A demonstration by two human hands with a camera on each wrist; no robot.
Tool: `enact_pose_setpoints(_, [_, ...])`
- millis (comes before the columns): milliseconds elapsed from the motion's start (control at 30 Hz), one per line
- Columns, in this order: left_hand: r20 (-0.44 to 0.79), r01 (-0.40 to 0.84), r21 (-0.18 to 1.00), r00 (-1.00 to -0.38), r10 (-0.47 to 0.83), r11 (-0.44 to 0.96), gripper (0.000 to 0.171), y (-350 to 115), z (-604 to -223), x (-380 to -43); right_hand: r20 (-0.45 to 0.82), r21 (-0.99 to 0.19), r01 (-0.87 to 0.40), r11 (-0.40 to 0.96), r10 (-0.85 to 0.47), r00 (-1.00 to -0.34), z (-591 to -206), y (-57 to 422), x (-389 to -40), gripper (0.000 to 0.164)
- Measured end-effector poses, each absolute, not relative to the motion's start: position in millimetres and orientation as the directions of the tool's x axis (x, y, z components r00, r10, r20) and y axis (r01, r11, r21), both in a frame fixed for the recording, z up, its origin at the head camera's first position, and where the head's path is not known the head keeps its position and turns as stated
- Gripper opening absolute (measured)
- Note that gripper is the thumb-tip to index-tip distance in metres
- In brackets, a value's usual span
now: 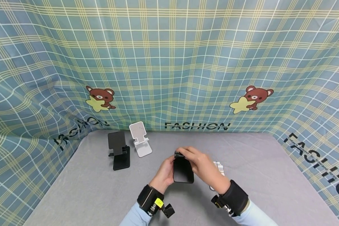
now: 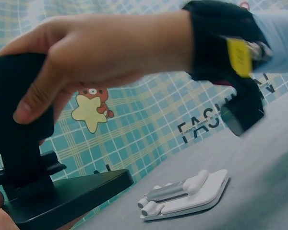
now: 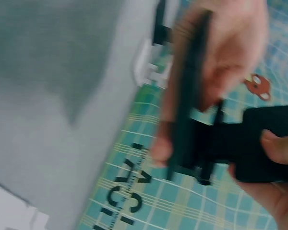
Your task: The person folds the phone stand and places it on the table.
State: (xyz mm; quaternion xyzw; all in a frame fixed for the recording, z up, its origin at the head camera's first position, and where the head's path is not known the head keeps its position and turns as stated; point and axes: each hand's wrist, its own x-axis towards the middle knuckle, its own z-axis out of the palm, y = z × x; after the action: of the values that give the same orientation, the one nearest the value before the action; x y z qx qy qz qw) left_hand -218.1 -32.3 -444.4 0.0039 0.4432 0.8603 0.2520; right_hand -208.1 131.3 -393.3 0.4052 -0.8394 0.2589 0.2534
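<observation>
A black phone stand (image 1: 183, 173) is held up over the grey cloth by both hands. My left hand (image 1: 164, 175) grips its flat base from the side, seen gripped in the right wrist view as an upright plate (image 3: 189, 91). My right hand (image 1: 207, 164) pinches the upper plate, thumb on one face and fingers behind, as the left wrist view shows with the plate (image 2: 19, 96). Between base and plate runs a hinged neck (image 2: 26, 167), now unfolded. In the head view the right fingers partly cover the stand's top end.
At the back left stand an unfolded black phone stand (image 1: 121, 161) and an unfolded white one (image 1: 143, 149). A folded white stand (image 2: 192, 196) lies flat on the grey cloth (image 1: 260, 175), partly behind the right forearm. A checked curtain (image 1: 172, 78) closes off the back and sides.
</observation>
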Motion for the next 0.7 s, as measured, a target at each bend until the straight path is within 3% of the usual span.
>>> enact_pose_setpoints(133, [-0.242,-0.449,0.745,-0.871,0.428,-0.493,0.036,-33.4,-443.1,-219.4,0.701,-0.108,-0.853,0.511,-0.569,-0.43,-410.0,128.0,-205.5,0.078])
enact_pose_setpoints(367, [-0.25,-0.456,0.718,-0.874,0.416,-0.527,0.037,-33.6,-443.3,-221.2,0.751,0.036,-0.873,0.487,-0.589,-0.298,-433.7,123.0,-202.9,0.07])
enact_pose_setpoints(533, [-0.258,-0.45,0.726,-0.879,0.401,-0.519,0.035,-33.1,-442.5,-220.9,0.751,0.051,-0.87,0.491,-0.593,-0.29,-443.9,123.5,-198.8,0.081])
enact_pose_setpoints(600, [-0.259,-0.448,0.727,-0.881,0.397,-0.52,0.034,-32.8,-441.5,-220.4,0.749,0.03,-0.872,0.489,-0.589,-0.305,-444.2,123.8,-197.8,0.074])
enact_pose_setpoints(700, [-0.236,-0.435,0.731,-0.884,0.404,-0.525,0.033,-32.8,-439.9,-219.4,0.728,-0.049,-0.875,0.481,-0.583,-0.361,-438.4,123.5,-193.4,0.051])
